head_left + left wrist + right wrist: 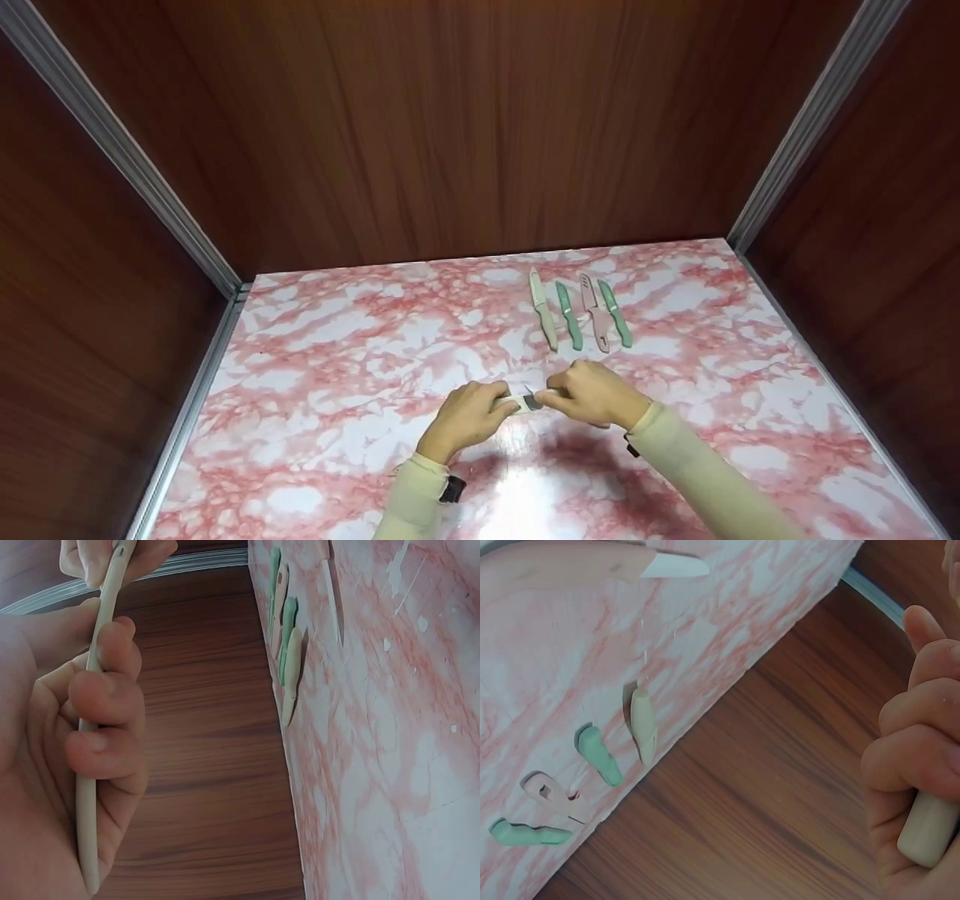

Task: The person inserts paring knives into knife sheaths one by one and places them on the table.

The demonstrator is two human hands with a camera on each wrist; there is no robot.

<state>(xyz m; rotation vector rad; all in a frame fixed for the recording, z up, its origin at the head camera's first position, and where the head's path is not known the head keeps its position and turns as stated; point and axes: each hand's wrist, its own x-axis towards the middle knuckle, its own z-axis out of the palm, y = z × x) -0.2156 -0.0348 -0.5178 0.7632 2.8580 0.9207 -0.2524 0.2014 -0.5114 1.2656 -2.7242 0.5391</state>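
Note:
My left hand (466, 412) holds a slim cream-coloured implement (87, 825), its fingers curled round the long shaft. Dark grey shows on it between the two hands in the head view; its exact kind is not clear. At the other end my right hand (596, 394) grips a cream handle, whose rounded butt (928, 831) sticks out below the curled fingers. Below the hands, a pink-handled knife (570, 570) with a bare pale blade lies on the table. In the head view it is mostly hidden by the right hand.
Toward the back right lie a cream knife (545, 315), a green knife (570, 319), a pink knife (599, 322) and another green knife (617, 319), side by side. Brown panels (480, 135) enclose the pink-and-white marbled table (315, 390) at the back and sides.

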